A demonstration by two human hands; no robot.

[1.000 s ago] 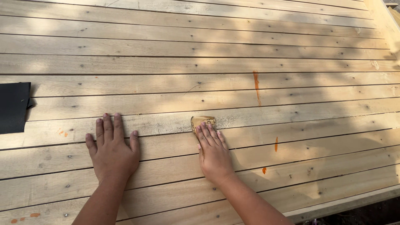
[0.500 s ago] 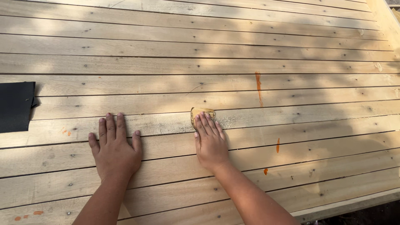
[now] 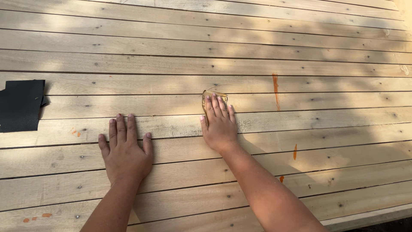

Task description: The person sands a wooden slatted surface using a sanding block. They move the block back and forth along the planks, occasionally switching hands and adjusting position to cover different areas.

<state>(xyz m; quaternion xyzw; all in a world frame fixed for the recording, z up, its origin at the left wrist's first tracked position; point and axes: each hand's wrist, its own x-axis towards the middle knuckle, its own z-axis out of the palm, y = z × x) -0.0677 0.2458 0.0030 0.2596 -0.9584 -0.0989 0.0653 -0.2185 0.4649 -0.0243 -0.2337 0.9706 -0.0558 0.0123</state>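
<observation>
Half the sandpaper (image 3: 213,97) hides beneath right hand (image 3: 219,126).

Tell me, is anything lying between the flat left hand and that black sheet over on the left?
Nothing visible. Only bare pale wooden planks lie between the left hand and the black rectangular sheet. The right hand presses a small tan sanding pad farther right.
</observation>
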